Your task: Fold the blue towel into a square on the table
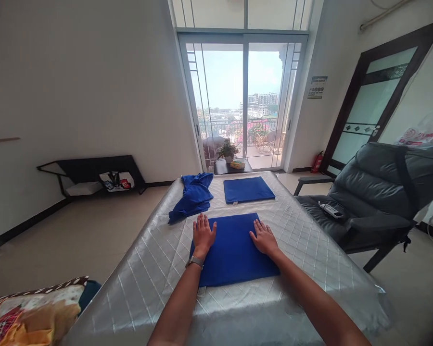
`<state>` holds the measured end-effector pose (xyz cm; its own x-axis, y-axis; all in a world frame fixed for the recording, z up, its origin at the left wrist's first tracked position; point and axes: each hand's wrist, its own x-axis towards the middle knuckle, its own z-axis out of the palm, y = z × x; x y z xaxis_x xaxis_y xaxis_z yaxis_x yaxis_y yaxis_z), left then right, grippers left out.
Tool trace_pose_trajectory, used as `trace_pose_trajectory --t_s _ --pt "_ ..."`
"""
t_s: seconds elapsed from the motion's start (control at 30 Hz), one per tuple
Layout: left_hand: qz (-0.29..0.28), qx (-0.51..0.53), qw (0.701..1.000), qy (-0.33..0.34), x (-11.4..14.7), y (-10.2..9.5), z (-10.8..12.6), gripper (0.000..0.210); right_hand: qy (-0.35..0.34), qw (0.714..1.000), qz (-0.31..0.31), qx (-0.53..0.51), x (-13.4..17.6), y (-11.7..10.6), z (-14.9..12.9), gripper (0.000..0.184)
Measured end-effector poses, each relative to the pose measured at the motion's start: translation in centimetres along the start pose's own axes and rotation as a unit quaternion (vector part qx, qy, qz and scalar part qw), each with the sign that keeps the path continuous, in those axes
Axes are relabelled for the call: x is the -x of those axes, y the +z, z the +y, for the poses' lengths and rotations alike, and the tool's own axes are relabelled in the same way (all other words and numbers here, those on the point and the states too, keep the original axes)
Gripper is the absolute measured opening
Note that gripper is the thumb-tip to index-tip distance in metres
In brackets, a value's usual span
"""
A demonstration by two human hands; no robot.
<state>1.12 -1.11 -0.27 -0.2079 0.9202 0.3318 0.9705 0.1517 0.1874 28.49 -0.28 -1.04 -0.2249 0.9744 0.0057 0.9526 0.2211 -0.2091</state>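
Flat on the silver quilted cover (pixel 155 269) lies a smooth blue cloth rectangle (pixel 234 250), with a small pale tag at its near left edge. My left hand (pixel 203 233) rests palm down on its left edge, fingers stretched out; a watch is on that wrist. On the right edge of the same cloth lies my right hand (pixel 264 237), also flat with fingers extended. Beyond them is a second flat blue cloth rectangle (pixel 248 189). To its left sits a crumpled blue cloth (pixel 194 194) in loose folds.
A dark reclining chair (pixel 378 192) holding a power strip (pixel 331 210) stands at the right. Behind the covered surface is a small table with a potted plant (pixel 228 150) before glass sliding doors. Patterned bedding (pixel 39 312) lies at the lower left. A black rack (pixel 97 170) stands by the wall.
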Motion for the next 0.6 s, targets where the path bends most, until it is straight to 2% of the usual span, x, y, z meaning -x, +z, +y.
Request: trace_pose_trajectory --t_s 0.1,0.23,0.33,0.43,0.6 --pt "0.006 0.021 0.998 0.066 0.9 -0.3 4.4 0.071 0.000 1.000 0.003 -0.004 0.1 -0.1 -0.1 0.071" --pt "-0.035 0.055 0.980 0.187 2.7 1.1 11.7 0.063 -0.007 1.000 0.005 0.003 0.4 -0.2 0.0 0.067" --pt "-0.061 0.072 0.972 0.216 3.7 2.3 15.1 0.061 -0.025 1.000 0.002 0.014 0.6 -0.3 0.2 0.064" --pt "-0.079 0.078 0.972 0.207 4.2 3.0 15.5 0.063 -0.031 0.999 0.003 0.021 0.6 -0.3 0.3 0.063" --pt "-0.098 0.064 0.976 0.181 4.4 2.8 12.2 0.071 -0.014 1.000 0.008 0.014 0.3 -0.1 0.1 0.067"
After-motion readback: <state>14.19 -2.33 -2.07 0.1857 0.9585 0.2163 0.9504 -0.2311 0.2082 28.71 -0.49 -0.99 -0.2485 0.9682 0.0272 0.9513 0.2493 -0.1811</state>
